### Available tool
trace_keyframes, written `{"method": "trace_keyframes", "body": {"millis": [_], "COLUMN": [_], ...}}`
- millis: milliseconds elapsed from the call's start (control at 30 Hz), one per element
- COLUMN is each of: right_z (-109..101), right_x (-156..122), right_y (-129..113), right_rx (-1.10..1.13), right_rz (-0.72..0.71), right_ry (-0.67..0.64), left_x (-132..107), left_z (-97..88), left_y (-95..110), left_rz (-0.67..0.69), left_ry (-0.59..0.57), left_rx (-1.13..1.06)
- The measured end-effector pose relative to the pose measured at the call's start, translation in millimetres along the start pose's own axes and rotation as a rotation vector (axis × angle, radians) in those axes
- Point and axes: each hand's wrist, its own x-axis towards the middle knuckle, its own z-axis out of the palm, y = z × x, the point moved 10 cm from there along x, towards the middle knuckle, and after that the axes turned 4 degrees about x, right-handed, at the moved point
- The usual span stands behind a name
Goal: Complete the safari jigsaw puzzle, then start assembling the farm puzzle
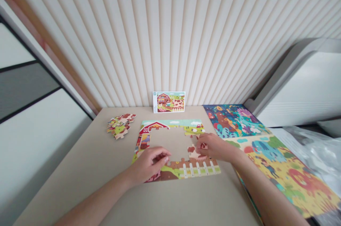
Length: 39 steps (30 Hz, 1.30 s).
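A farm jigsaw puzzle (pixel 197 170) lies on the table, its border joined around a bare middle. My right hand (pixel 215 146) is at its right side, fingers pinched on a puzzle piece with brown and white cow patches (pixel 192 152). The fingers partly cover that piece and the ones beside it. Over the lower left of the puzzle rests my left hand (pixel 149 163), its fingers curled and the thumb close to the index fingertip. Whether anything is between those fingertips is hidden. A pile of loose puzzle pieces (pixel 121 125) lies at the far left.
A picture card (pixel 170 102) of the farm scene leans upright against the pleated wall (pixel 165 34). On the right lie a dark blue animal puzzle (pixel 237 121) and a yellow animal puzzle (pixel 282 169), the latter under my right forearm. Clear plastic wrap (pixel 317 151) is farther right.
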Motion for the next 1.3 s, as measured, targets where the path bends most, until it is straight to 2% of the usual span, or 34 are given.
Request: {"method": "trace_keyframes", "body": {"millis": [100,200,333,367,400,467,533,600,667,733,867,1000,1067,1167,1233,1300], "right_z": [-1,-2,-18,-21,-22,-20,-17,-14,-12,-11,-12,-12,-11,-11,-13,-15], "right_x": [2,6,5,4,4,5,6,6,5,5,6,6,6,6,5,5], "right_y": [3,20,68,82,94,114,124,127,126,125,121,121,121,119,114,107], "right_rx": [0.074,0.131,0.091,0.061,0.039,0.021,0.009,0.001,-0.003,-0.003,0.004,0.001,-0.004,-0.008,-0.016,-0.025], "right_rz": [-0.016,0.035,0.164,0.208,0.239,0.280,0.302,0.320,0.338,0.349,0.336,0.337,0.343,0.344,0.340,0.333], "right_ry": [0.004,0.060,0.308,0.362,0.394,0.416,0.411,0.399,0.391,0.389,0.397,0.387,0.380,0.377,0.381,0.388], "left_x": [0,-1,-3,-2,0,-1,-9,-21,-32,-42,-51,-50,-48,-42,-35,-26], "left_z": [-1.1,-2.5,-5.7,-11.6,-21.4,-57.7,-104.2,-141.3,-169.1,-184.5,-187.5,-185.3,-187.5,-186.2,-177.6,-160.9], "left_y": [4,9,12,9,5,-6,-15,-27,-47,-67,-88,-84,-76,-59,-53,-53], "left_rz": [0.029,0.064,0.101,0.096,0.085,0.066,0.039,-0.064,-0.238,-0.390,-0.529,-0.510,-0.448,-0.261,-0.146,-0.091], "left_ry": [0.010,0.026,0.008,0.019,0.051,0.223,0.463,0.603,0.642,0.608,0.519,0.553,0.615,0.696,0.701,0.660], "left_rx": [0.019,0.036,0.016,0.000,-0.002,0.106,0.379,0.689,0.870,0.935,0.920,0.839,0.765,0.555,0.283,-0.030]}}
